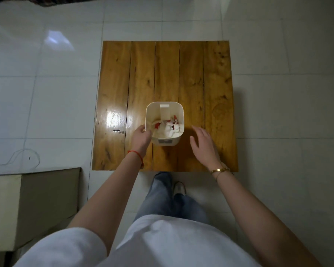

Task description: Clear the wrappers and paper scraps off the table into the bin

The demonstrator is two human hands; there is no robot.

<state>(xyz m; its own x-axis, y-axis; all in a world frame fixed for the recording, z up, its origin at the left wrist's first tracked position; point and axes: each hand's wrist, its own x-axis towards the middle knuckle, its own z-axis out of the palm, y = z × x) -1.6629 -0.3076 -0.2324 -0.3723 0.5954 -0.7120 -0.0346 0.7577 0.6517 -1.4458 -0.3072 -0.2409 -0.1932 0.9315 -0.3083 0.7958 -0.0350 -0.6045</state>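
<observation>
Two hands are over the wooden table point(216, 89) as I look down from the head camera. My left hand point(141, 138) sits at the near-left corner of the bin point(178, 112), its fingers curled against the rim; I cannot tell whether they actually grip the rim or only touch it. A red string point(136, 153) circles that wrist. My right hand point(204, 143) hovers to the right of the bin, apart from it, palm down with the fingers spread wide and holding nothing. A gold bracelet point(219, 170) sits on that wrist, just over the near edge of the table.

The bin is a cream, square-mouthed tub with rounded corners, standing upright on the table, nearer the near edge than the far one and about midway from left to right. Inside it lies a heap of white paper scraps point(167, 131) mixed with red-and-white wrappers point(175, 122), piled against the near wall.

On the tiled floor point(56, 89) to the near left lies a flattened cardboard box point(42, 199). My jeans point(162, 197) and one shoe point(179, 188) show just below the table's near edge.
</observation>
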